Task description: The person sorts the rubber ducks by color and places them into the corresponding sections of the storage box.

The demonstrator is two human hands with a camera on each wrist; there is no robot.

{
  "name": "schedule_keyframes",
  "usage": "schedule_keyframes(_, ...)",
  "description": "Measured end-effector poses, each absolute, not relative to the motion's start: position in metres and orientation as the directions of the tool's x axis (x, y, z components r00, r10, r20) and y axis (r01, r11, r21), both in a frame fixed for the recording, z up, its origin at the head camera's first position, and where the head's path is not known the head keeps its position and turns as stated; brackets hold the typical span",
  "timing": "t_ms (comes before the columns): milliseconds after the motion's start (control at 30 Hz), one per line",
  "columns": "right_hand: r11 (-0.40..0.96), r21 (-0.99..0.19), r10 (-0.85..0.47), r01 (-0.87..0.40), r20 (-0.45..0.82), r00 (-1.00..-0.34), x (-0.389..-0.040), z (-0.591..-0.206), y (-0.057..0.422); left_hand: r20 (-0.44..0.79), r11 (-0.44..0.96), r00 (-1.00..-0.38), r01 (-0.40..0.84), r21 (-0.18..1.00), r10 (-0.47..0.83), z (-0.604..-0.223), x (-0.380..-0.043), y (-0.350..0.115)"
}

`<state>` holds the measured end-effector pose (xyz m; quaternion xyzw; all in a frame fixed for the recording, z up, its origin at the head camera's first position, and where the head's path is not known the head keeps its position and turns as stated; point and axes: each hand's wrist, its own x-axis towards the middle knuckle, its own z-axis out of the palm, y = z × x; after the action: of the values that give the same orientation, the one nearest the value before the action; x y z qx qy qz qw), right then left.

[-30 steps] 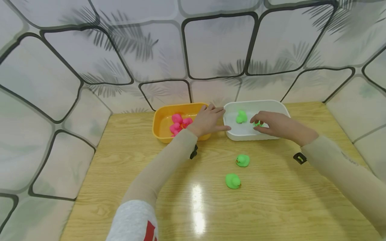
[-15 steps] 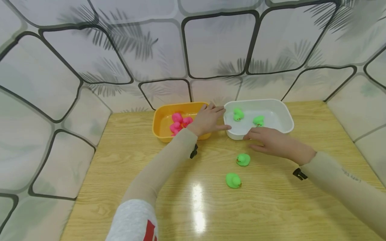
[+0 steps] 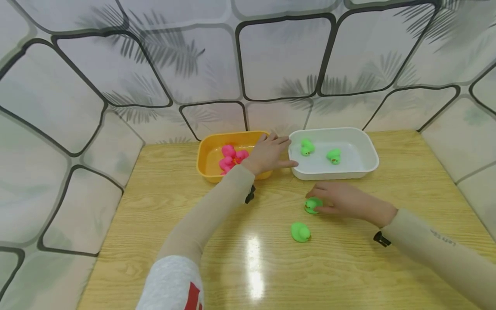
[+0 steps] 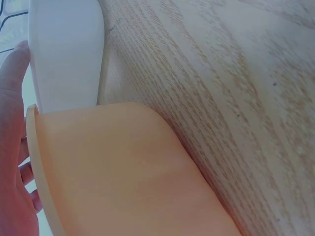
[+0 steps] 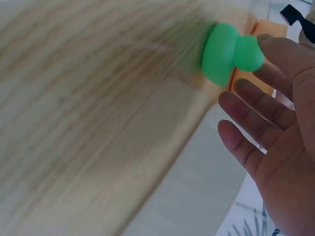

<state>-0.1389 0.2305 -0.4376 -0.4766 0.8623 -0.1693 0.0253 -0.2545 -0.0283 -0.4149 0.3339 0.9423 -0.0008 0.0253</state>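
My left hand [image 3: 267, 156] is spread over the right end of the orange tray [image 3: 205, 172], its fingertips and thumb reaching the near end of the white tray [image 3: 329, 175]. In the left wrist view the hand [image 4: 12, 147] runs along the orange tray's rim [image 4: 42, 167]. On the table in front of the white tray, my right hand [image 3: 342, 200] has its thumb and index finger around a green rubber duck [image 3: 311, 205]. The right wrist view shows the thumb at the head of this duck [image 5: 221, 54], the other fingers loosely bent. A second green duck [image 3: 300, 232] sits nearer me.
Two green ducks, one at the left [image 3: 307, 147] and another near the middle [image 3: 333, 156], lie inside the white tray. Several pink ducks [image 3: 228, 159] are bunched in the orange tray. A patterned backdrop [image 3: 279, 64] rises behind the wooden table [image 3: 174, 185].
My right hand has let go of a green duck in the white tray and come back toward me to a duck on the table. The left hand has stayed put.
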Motion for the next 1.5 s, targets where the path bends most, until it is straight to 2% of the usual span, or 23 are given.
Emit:
schedule_keyframes(133,0.469,-0.296,-0.838,-0.832,0.149,-0.526,-0.135,-0.442,0.23,-0.043,0.774,-0.773,0.633,0.0,0.632,-0.418,-0.255,-0.028)
schedule_keyframes(500,0.519,-0.304,-0.817,-0.799,0.101,-0.568,-0.125,-0.443,0.228,-0.054,0.773,-0.773,0.634,-0.023,0.632,-0.421,-0.253,-0.029)
schedule_keyframes(1133,0.502,-0.331,-0.814,-0.799,0.131,-0.566,-0.133,-0.445,0.241,-0.053,0.785,-0.784,0.619,0.0,0.618,-0.418,-0.259,-0.026)
schedule_keyframes(1500,0.571,-0.356,-0.767,-0.74,0.09,-0.636,-0.13,-0.433,0.254,-0.054,0.778,-0.777,0.628,0.008,0.627,-0.416,-0.26,-0.026)
